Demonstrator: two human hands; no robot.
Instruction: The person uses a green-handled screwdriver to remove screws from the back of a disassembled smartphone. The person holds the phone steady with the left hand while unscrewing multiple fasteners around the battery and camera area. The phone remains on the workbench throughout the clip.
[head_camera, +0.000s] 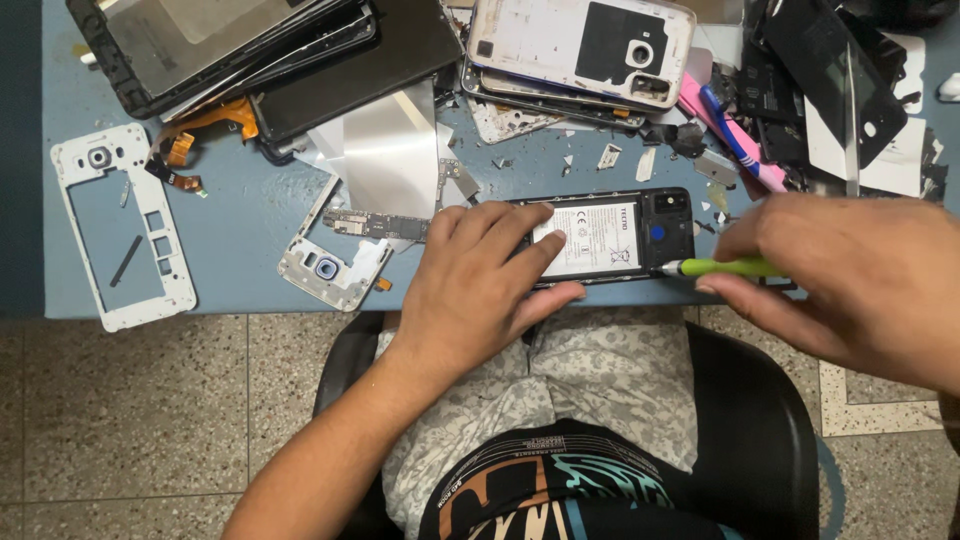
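Opened phone (625, 238) lies near the front edge of the blue table (240, 225), back cover off, battery exposed. Left hand (480, 285) rests flat on its left half, fingers spread. Right hand (850, 275) pinches a green screwdriver (720, 267), tip touching the phone's lower right corner.

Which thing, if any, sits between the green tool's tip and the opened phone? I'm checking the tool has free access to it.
Nothing visible does. The right hand holds the green tool with its tip right at the opened phone, at its lower right edge. The left hand presses on the phone's other end, away from the tip.
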